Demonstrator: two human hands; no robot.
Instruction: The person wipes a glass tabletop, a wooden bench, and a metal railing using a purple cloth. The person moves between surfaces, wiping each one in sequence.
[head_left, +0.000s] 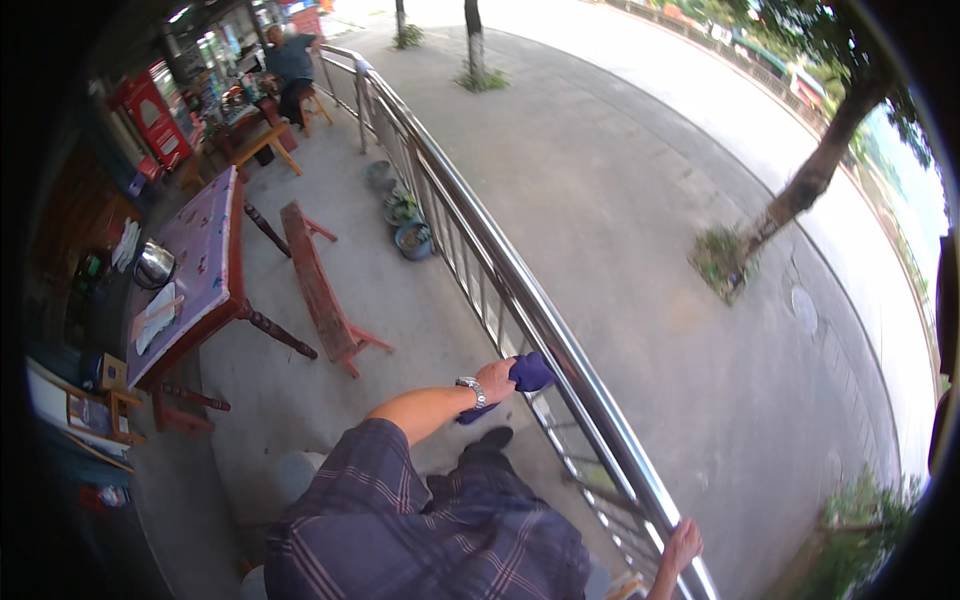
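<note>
My left hand (496, 382), with a metal watch (472, 391) at the wrist, holds a bunched dark purple cloth (532, 373). The cloth touches the stainless steel railing (525, 304) at a lower bar, just inside the thick top rail. Part of the cloth hangs below my wrist. Farther right and nearer my body, my right hand (682, 546) is wrapped over the top rail. Part of that hand's grip is hidden behind the rail.
A red wooden bench (319, 292) and a table with a purple cover (196, 232) stand left. A kettle (155, 264) sits on the table. Potted plants (412, 238) line the railing's foot. A seated person (289, 64) is at the far end. A tree (795, 184) rises outside.
</note>
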